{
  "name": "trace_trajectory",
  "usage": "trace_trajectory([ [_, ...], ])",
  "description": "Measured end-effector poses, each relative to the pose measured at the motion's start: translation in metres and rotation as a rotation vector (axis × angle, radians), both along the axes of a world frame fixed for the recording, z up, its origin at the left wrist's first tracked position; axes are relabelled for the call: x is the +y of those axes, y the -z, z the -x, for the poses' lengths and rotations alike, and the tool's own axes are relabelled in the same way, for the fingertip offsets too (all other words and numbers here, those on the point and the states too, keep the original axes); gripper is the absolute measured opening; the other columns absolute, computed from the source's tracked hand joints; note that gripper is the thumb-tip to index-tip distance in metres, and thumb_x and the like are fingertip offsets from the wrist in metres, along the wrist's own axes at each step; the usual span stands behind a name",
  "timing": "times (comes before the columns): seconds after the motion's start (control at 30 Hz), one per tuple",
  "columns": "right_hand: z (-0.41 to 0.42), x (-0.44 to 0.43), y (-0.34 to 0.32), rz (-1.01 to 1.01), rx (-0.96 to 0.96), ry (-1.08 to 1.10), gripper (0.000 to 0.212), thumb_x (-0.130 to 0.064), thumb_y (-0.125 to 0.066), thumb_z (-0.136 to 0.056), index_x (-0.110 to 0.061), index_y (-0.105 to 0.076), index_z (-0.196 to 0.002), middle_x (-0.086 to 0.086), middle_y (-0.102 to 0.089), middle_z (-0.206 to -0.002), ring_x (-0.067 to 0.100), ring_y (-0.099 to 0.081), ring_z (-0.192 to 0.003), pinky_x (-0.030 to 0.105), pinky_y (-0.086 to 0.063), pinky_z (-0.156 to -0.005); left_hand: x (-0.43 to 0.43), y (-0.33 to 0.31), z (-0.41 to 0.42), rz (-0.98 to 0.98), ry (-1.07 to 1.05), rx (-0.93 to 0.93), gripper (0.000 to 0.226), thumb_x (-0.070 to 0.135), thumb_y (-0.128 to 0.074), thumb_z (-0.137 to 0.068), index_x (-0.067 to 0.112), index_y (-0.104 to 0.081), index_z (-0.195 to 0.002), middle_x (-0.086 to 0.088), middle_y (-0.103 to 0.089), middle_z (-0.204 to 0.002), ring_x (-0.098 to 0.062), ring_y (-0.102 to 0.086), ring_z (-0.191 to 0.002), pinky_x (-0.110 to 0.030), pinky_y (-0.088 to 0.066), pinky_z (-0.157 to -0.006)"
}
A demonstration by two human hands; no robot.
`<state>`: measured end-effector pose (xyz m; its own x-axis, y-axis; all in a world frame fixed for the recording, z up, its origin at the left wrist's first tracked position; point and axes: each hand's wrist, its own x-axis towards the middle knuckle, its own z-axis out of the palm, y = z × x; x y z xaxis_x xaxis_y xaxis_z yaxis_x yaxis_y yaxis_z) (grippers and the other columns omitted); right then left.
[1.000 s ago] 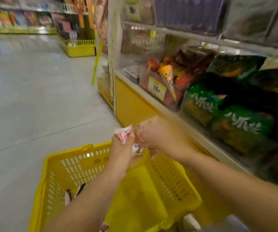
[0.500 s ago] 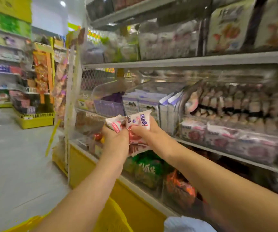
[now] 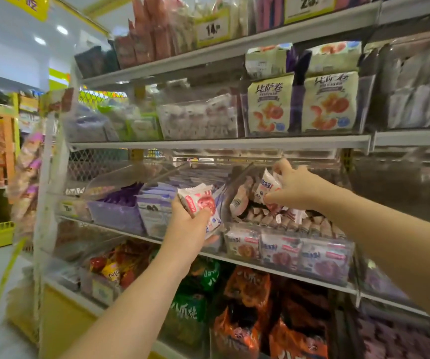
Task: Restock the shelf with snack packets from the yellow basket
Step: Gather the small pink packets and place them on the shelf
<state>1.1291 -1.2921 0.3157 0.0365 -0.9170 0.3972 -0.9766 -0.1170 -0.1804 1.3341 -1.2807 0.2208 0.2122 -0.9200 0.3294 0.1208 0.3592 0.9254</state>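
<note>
Pinching one white snack packet (image 3: 267,186) with right hand (image 3: 295,189): thumb and fingertips closed tight on it, tilted, just above the open top of a clear bin (image 3: 234,195) on the shelf (image 3: 273,272). Gripping a small stack (image 3: 199,202) of the same white-and-red packets with left hand (image 3: 190,229), fingers wrapped round it. At least two in there, exact count hard to tell. Held just left of the bin, in front of the purple-and-white packs (image 3: 154,206) next door.

Counts:
- hands in view: two, both loaded.
- front-row packets (image 3: 280,251): three, facing out, side by side against the bin's front wall.
- behind those: rows of matching packets standing on edge, touching, too many and too blurred to count.
- cream bags (image 3: 269,107) on the level above: two, red print, side by side.
- price tags (image 3: 212,28) on the top rail: two, yellow, reading "14" and "25".
- orange bags (image 3: 247,288) and green bags (image 3: 190,312) on the level below: several of each, number unclear.

Both forearms bare, reaching up from the bottom of view.
</note>
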Motion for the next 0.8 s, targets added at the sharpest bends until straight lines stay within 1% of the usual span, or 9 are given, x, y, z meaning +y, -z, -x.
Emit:
trace_trajectory([
  [0.07,-0.010,-0.019,0.003,-0.042,0.076,0.092,0.082,-0.052,-0.057,-0.081,-0.031,-0.013,-0.147,0.024,-0.029,-0.144,0.040,-0.053,-0.110,0.041,-0.048,-0.083,-0.005,0.001,-0.005,-0.023,0.027,-0.039,0.052,0.016,-0.056,-0.095,0.032,-0.031,-0.138,0.007,-0.058,-0.108,-0.015,-0.067,-0.087,-0.030,-0.059,-0.060],
  [0.17,-0.031,-0.043,0.016,-0.016,0.185,0.169,0.077,-0.052,-0.051,-0.086,-0.024,-0.016,-0.148,0.021,-0.035,-0.141,0.039,-0.048,-0.119,0.042,-0.044,-0.085,-0.012,-0.001,-0.012,-0.022,0.056,-0.115,0.052,0.018,-0.056,-0.095,0.033,-0.030,-0.139,0.008,-0.057,-0.111,-0.014,-0.067,-0.089,-0.030,-0.060,-0.064],
  [0.27,-0.044,-0.060,0.031,0.023,0.309,0.226,0.073,-0.051,-0.046,-0.089,-0.023,-0.016,-0.149,0.017,-0.035,-0.143,0.037,-0.043,-0.125,0.049,-0.049,-0.090,-0.019,-0.003,-0.015,-0.017,0.082,-0.167,0.058,0.021,-0.055,-0.095,0.038,-0.026,-0.142,0.005,-0.058,-0.120,-0.015,-0.066,-0.097,-0.040,-0.059,-0.081],
  [0.37,-0.043,-0.061,0.031,0.013,0.349,0.199,0.092,-0.078,-0.035,-0.081,-0.021,-0.014,-0.150,0.015,-0.031,-0.148,0.036,-0.038,-0.131,0.048,-0.045,-0.094,-0.024,-0.005,-0.017,-0.017,0.109,-0.190,0.060,0.023,-0.055,-0.095,0.040,-0.024,-0.144,0.001,-0.056,-0.130,-0.018,-0.064,-0.105,-0.046,-0.054,-0.092],
  [0.47,-0.027,-0.050,0.028,-0.060,0.406,0.102,0.109,-0.093,-0.025,-0.066,-0.033,0.006,-0.151,0.015,-0.016,-0.158,0.034,-0.033,-0.138,0.045,-0.039,-0.101,-0.029,-0.004,-0.018,0.000,0.127,-0.200,0.056,0.024,-0.056,-0.095,0.039,-0.028,-0.141,0.004,-0.059,-0.125,-0.016,-0.066,-0.103,-0.045,-0.054,-0.093],
  [0.53,-0.015,-0.044,0.031,-0.040,0.479,0.041,0.104,-0.093,-0.026,-0.064,-0.044,0.012,-0.147,0.013,-0.012,-0.159,0.034,-0.037,-0.136,0.043,-0.042,-0.099,-0.031,-0.003,-0.017,0.014,0.128,-0.201,0.054,0.024,-0.056,-0.095,0.038,-0.030,-0.139,0.007,-0.060,-0.122,-0.013,-0.066,-0.101,-0.044,-0.054,-0.092],
  [0.6,-0.006,-0.041,0.035,0.027,0.532,-0.055,0.088,-0.088,-0.030,-0.071,-0.054,0.010,-0.143,0.007,-0.012,-0.159,0.033,-0.029,-0.140,0.046,-0.042,-0.100,-0.033,-0.002,-0.015,0.021,0.128,-0.201,0.056,0.024,-0.056,-0.095,0.039,-0.028,-0.142,0.006,-0.059,-0.125,-0.011,-0.066,-0.100,-0.043,-0.055,-0.091],
  [0.7,0.001,-0.043,0.041,0.020,0.563,-0.243,0.069,-0.078,-0.034,-0.082,-0.058,-0.003,-0.140,-0.004,-0.006,-0.158,0.024,-0.007,-0.146,0.047,-0.033,-0.109,-0.035,0.000,-0.012,0.031,0.129,-0.207,0.059,0.024,-0.056,-0.095,0.038,-0.026,-0.144,0.007,-0.060,-0.124,-0.009,-0.066,-0.099,-0.042,-0.055,-0.091],
  [0.8,0.008,-0.051,0.037,-0.012,0.618,-0.349,0.061,-0.079,-0.029,-0.082,-0.061,-0.007,-0.136,-0.012,-0.008,-0.156,0.016,-0.008,-0.143,0.045,-0.034,-0.108,-0.036,0.001,-0.011,0.033,0.142,-0.202,0.062,0.023,-0.057,-0.095,0.039,-0.025,-0.146,0.012,-0.060,-0.119,-0.005,-0.067,-0.094,-0.039,-0.057,-0.087],
])
